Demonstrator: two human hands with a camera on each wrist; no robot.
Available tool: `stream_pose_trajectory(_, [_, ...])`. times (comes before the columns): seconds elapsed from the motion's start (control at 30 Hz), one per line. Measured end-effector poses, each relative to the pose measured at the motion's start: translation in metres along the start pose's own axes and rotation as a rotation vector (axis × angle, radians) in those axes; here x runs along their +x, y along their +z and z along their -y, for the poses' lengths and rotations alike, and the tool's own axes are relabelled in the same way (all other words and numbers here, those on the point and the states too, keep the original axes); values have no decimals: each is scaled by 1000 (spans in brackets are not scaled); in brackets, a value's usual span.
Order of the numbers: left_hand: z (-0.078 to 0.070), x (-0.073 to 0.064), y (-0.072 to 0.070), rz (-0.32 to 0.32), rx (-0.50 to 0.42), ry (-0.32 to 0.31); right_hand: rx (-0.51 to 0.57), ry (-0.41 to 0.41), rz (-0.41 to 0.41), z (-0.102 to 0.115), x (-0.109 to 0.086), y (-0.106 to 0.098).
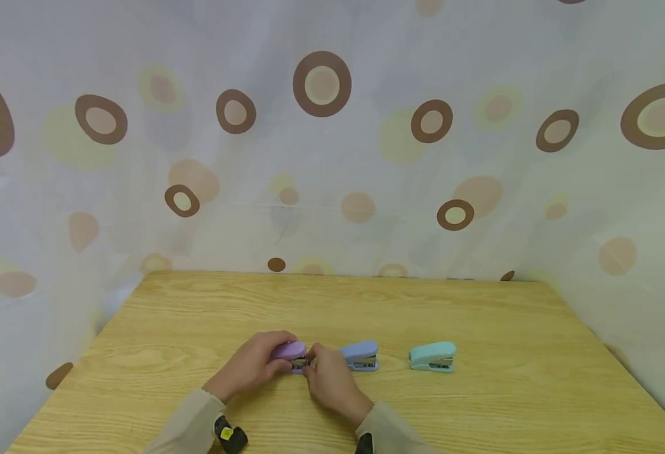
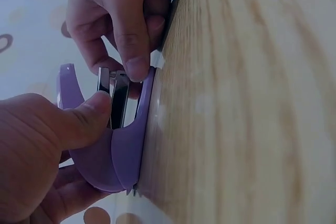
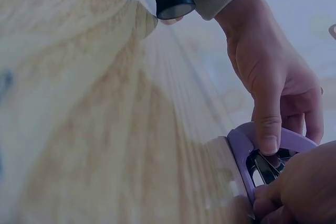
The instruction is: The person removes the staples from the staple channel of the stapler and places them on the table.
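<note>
A purple stapler [image 1: 290, 350] sits on the table, its front end facing right. My left hand [image 1: 255, 360] grips its rear half, with the thumb [image 2: 89, 121] on the near side against the metal staple channel [image 2: 119, 100]. At the front end, my right hand [image 1: 335, 381] pinches around the channel tip and base with thumb and fingers. In the left wrist view the lilac top arm stands apart from the channel. Part of the stapler [image 3: 241, 142] is hidden behind the right hand in the right wrist view.
Just right of my right hand stands a blue stapler [image 1: 361, 351], partly covered by that hand. Farther right is a turquoise stapler [image 1: 433, 355]. All stand on a wood-grain table [image 1: 508, 391], with a patterned curtain [image 1: 332, 157] behind and at both sides.
</note>
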State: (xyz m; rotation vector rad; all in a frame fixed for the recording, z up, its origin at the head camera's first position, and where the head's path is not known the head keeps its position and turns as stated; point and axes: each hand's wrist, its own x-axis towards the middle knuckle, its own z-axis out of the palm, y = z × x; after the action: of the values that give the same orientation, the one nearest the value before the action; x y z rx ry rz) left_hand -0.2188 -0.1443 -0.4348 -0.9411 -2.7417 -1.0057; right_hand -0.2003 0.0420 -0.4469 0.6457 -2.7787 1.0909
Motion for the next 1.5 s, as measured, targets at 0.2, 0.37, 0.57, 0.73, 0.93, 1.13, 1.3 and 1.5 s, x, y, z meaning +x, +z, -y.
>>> stream_pose_trajectory(0.2, [3, -2, 0, -16, -66, -26, -28, 17, -4, 2, 0, 1])
stream_pose_trajectory(0.37, [11, -5, -1, -46, -240, -67, -8, 48, 7, 3, 0, -2])
stream_pose_trajectory(0.57, [22, -9, -7, -49, -377, -74, -28, 25, 6, 4, 1, -3])
stream_pose_trajectory(0.73, [34, -16, -21, -44, -364, -107, -48, 22, 12, 5, 0, 0])
stream_pose_trajectory(0.93, [44, -19, -39, -12, -255, -130, -62, 31, 0, 4, 1, 0])
stream_pose_trajectory(1.13, [44, -17, -43, 14, -227, -116, -77, 45, 12, 2, 3, -1])
stream_pose_trajectory(1.3, [42, -18, -42, 34, -206, -126, -198, 6, 36, 5, 3, -2])
stream_pose_trajectory(1.5, [37, -21, -43, 48, -183, -135, -358, -115, 29, 10, 1, -3])
